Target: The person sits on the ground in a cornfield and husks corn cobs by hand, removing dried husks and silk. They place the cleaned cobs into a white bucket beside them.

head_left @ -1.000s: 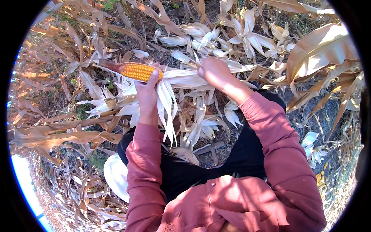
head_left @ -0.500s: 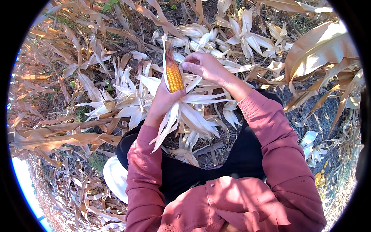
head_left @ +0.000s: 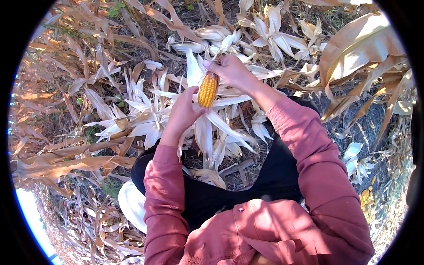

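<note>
A yellow ear of corn (head_left: 207,91) is held up in front of me, its kernels bare and its lower end toward me. My right hand (head_left: 230,73) is closed around its far tip, where brown silk shows. At the near end, my left hand (head_left: 182,110) curves around the base, thumb by the lowest kernels; some of its fingers are hidden. Pale peeled-back husk leaves (head_left: 223,127) spread out below and beside the ear. One broad white husk leaf (head_left: 193,70) stands up beyond it.
Dry husks (head_left: 276,33) lie on the ground ahead, with brown stalks (head_left: 75,160) to the left. A large dry leaf (head_left: 353,42) arches at the right. Several yellow ears (head_left: 367,201) lie at lower right. Something white and round (head_left: 131,205) is beside my left leg.
My right hand has moved onto the ear's tip and closed there. The ear now tilts to the right, and my left hand's grip around it looks looser and lower.
</note>
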Tool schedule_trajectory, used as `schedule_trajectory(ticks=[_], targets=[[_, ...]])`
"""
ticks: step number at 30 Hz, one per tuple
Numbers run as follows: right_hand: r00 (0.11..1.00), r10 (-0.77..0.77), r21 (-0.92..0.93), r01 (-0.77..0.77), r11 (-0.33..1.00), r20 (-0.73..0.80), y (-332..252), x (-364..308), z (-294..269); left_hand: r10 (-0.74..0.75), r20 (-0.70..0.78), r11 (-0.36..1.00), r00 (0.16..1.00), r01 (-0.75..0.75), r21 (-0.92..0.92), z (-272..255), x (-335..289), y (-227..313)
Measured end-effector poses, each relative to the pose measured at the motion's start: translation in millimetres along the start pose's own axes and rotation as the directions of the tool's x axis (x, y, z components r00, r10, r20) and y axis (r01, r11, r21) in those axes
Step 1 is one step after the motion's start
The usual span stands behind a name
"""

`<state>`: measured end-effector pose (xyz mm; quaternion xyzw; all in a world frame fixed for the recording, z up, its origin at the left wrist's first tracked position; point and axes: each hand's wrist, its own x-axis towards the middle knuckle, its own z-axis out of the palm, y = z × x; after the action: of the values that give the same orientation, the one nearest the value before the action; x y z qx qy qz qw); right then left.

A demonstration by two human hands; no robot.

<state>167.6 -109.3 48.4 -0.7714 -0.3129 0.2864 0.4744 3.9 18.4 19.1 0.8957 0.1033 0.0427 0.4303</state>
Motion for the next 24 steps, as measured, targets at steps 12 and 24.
schedule_trajectory(ticks=[12, 24], targets=[[0.990, 0.136, 0.878, -0.108, 0.467, 0.049, -11.9, -11.7, 8.3, -0.121, -0.170, 0.987, 0.978, 0.100, -0.126, 21.9, 6.4, -6.5], [0.929, 0.237, 0.893, -0.345, 0.289, 0.283, -2.1, -0.6, -8.3, -0.096, -0.047, 0.807, 0.994, 0.050, -0.589, 10.8, -6.2, 14.0]])
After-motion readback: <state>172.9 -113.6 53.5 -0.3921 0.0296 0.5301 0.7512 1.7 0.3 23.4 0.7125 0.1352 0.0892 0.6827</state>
